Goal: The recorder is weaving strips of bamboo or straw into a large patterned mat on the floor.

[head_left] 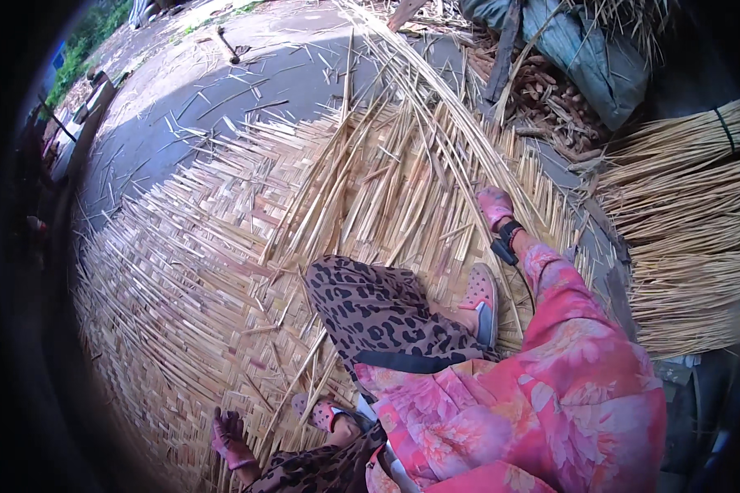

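Note:
My left hand (230,440), in a maroon glove, rests at the lower left on the woven bamboo mat (164,304), fingers slightly apart. My right hand (495,209), in a pink glove with a dark band at the wrist, reaches to long pale strips (436,103) on the mat's upper right part; whether its fingers grip any is unclear. My floral sleeve extends to it. My knee in leopard-print cloth (353,304) and a pink clog (478,300) are on the weave, with a second clog (321,411) lower down.
Bundled straw-coloured strips (691,246) lie at the right. A teal-grey sack (575,57) and a pile of brownish pieces (534,99) are at the upper right. Scattered scraps cover part of the concrete ground (205,90); a short stick (226,45) lies farther back.

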